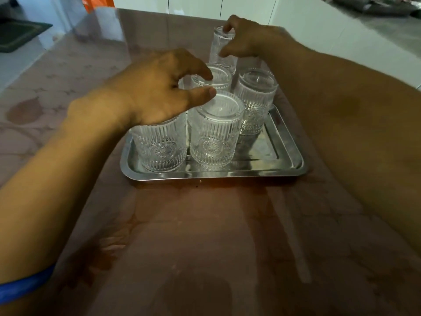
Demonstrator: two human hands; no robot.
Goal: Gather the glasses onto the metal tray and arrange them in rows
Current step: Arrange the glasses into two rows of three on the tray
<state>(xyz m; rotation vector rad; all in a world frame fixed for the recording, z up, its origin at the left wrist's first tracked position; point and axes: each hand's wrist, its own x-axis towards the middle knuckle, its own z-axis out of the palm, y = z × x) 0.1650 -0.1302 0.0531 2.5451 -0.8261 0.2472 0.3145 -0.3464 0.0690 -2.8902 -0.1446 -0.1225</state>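
A metal tray [287,153] lies on the table with several ribbed clear glasses upside down on it: front left [159,147], front middle [214,135], right [255,101] and back middle [219,79]. My left hand [141,94] hovers over the front left glass and hides its top. Its index finger and thumb pinch the near edge of the back middle glass. My right hand [248,37] grips another glass [219,51] by its top at the tray's far edge. Whether that glass touches the tray is hidden.
The tray sits on a brown patterned table [205,236] with a glossy top. The tray's front right corner [262,156] is bare metal. A white counter [341,26] stands behind on the right, and a dark mat [18,35] lies on the floor at the far left.
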